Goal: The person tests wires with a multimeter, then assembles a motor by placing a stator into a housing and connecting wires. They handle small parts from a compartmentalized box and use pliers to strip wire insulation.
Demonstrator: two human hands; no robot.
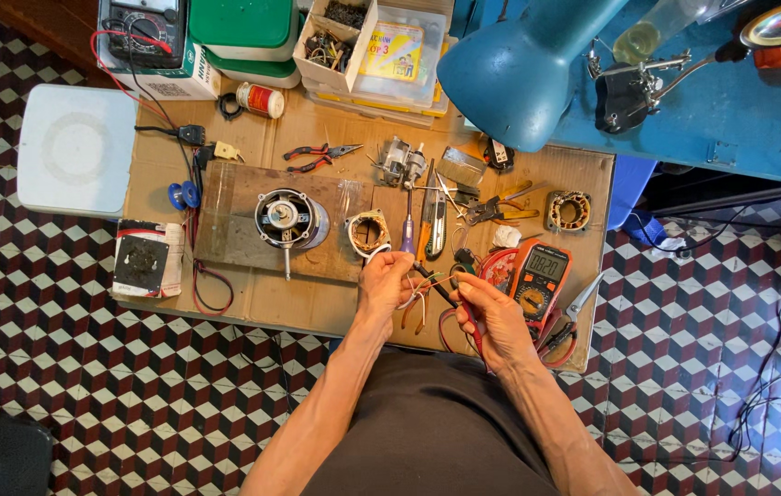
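My left hand (pixel 384 283) pinches thin coloured wires (pixel 413 292) that run from a wound stator coil (pixel 368 231) lying on the wooden board (pixel 234 220). My right hand (pixel 491 317) holds a black and a red meter probe (pixel 441 292), the tips touching those wires between the two hands. An orange and black digital multimeter (pixel 539 276) lies just right of my right hand, its screen lit. A round motor (pixel 286 219) with a shaft stands on the board to the left.
The cardboard-covered table (pixel 317 308) carries red pliers (pixel 317 156), a screwdriver (pixel 407 225), a utility knife (pixel 434 220), cutters (pixel 491 209) and a second stator (pixel 567 209). Boxes and an analogue meter (pixel 144 32) line the far edge. A blue lamp (pixel 523 69) hangs over the right.
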